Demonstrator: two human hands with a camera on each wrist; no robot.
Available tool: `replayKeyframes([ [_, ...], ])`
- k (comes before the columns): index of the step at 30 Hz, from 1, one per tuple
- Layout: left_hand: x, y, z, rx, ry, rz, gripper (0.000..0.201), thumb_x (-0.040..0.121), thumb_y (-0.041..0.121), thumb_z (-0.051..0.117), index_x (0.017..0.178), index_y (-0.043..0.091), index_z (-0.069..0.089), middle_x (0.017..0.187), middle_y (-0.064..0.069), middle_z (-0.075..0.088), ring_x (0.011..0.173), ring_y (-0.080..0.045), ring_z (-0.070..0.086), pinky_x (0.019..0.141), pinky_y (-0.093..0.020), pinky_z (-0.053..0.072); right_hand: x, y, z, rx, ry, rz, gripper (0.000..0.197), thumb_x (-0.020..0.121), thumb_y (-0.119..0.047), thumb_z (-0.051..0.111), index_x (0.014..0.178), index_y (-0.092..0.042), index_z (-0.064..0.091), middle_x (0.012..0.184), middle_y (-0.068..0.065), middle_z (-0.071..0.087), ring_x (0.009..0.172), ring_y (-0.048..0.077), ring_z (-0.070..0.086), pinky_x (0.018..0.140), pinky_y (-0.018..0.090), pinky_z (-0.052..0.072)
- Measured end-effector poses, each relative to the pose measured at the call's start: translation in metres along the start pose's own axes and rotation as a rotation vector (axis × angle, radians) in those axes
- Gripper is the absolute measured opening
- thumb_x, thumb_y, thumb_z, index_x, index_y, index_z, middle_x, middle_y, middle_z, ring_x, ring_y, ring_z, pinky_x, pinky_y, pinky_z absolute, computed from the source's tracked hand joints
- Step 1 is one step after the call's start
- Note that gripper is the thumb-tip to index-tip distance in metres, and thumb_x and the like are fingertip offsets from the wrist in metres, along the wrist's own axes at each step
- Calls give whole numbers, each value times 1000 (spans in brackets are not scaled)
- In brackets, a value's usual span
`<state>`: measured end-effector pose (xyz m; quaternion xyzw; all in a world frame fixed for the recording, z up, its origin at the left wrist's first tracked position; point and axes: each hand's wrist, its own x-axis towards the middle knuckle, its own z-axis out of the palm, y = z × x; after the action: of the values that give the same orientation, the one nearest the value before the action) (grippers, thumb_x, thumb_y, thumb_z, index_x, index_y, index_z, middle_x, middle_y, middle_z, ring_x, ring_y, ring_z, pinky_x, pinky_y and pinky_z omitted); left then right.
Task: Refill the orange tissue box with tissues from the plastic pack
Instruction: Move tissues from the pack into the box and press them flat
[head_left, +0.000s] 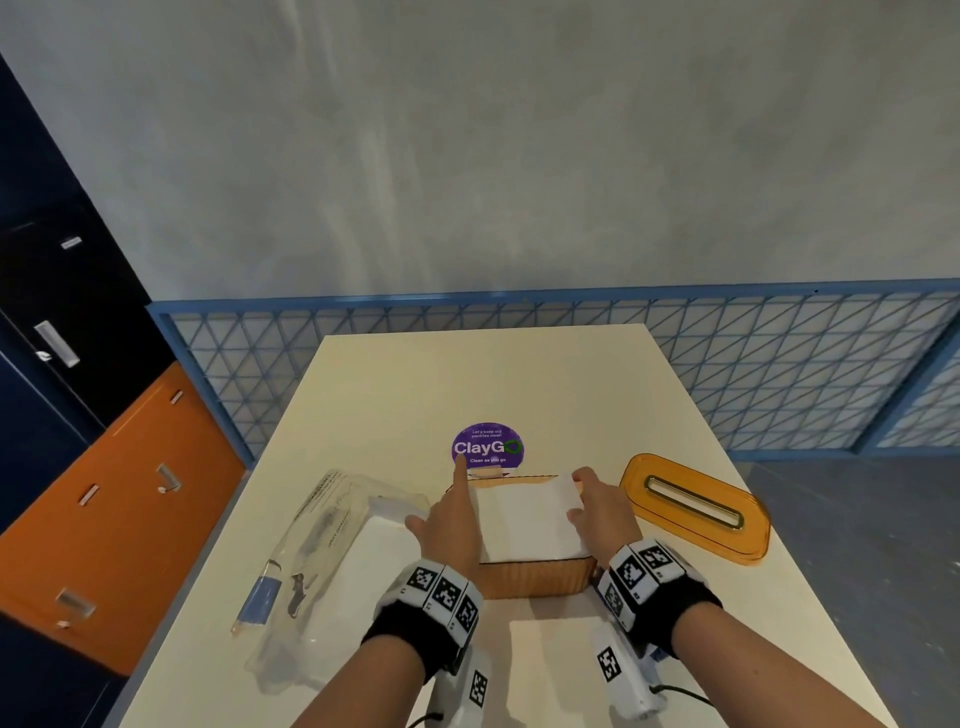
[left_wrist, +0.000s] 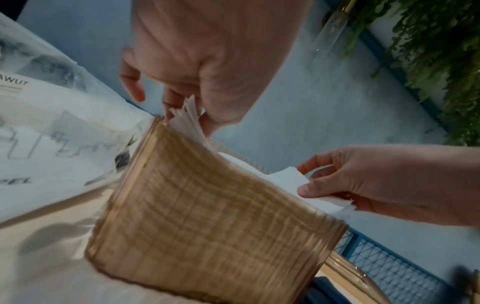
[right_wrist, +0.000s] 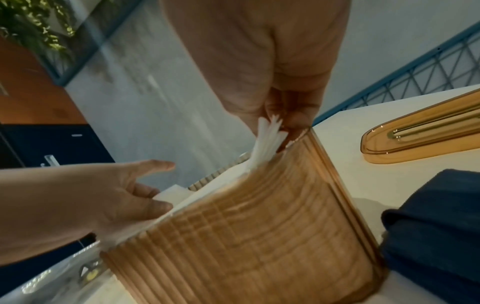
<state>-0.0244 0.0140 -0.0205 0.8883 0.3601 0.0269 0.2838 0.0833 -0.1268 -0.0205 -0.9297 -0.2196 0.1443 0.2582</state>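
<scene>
The orange ribbed tissue box (head_left: 535, 578) stands lidless mid-table, with a white tissue stack (head_left: 524, 519) resting in its top and sticking out above the rim. My left hand (head_left: 453, 514) holds the stack's left edge, index finger stretched forward. In the left wrist view its fingers (left_wrist: 179, 102) pinch the fanned tissue edges at the box (left_wrist: 207, 216) corner. My right hand (head_left: 586, 500) pinches the stack's right edge, thumb and fingers (left_wrist: 309, 188) closed on the sheets. The plastic pack (head_left: 322, 561) lies left of the box, with white tissues showing inside it.
The orange slotted lid (head_left: 696, 506) lies right of the box. A purple round sticker (head_left: 487, 446) sits behind it. A white sheet (head_left: 550, 654) lies near the front edge. A blue mesh railing (head_left: 779, 374) borders the table's far side; orange drawers (head_left: 114, 509) stand left.
</scene>
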Motion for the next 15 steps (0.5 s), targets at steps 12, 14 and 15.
replayKeyframes([
  [12, 1, -11, -12, 475, -213, 401, 56, 92, 22, 55, 140, 41, 34, 152, 7, 23, 138, -15, 30, 105, -53, 19, -13, 0, -17, -526, -295, -378, 56, 94, -33, 51, 144, -43, 28, 156, -11, 19, 145, 12, 17, 116, 57, 5],
  [14, 5, -13, -16, 513, -332, 377, 56, 93, 22, 54, 141, 42, 32, 152, 6, 25, 138, -16, 31, 105, -55, 19, -5, 2, -19, -569, -414, -300, 58, 94, -37, 51, 145, -44, 24, 159, -12, 11, 147, 13, 11, 115, 61, 0],
  [15, 8, -13, -17, 517, -366, 352, 58, 94, 22, 54, 142, 42, 30, 152, 5, 25, 138, -17, 32, 105, -55, 19, -1, 2, -19, -574, -449, -274, 60, 93, -37, 51, 145, -45, 22, 159, -12, 8, 148, 14, 10, 116, 61, 0],
])
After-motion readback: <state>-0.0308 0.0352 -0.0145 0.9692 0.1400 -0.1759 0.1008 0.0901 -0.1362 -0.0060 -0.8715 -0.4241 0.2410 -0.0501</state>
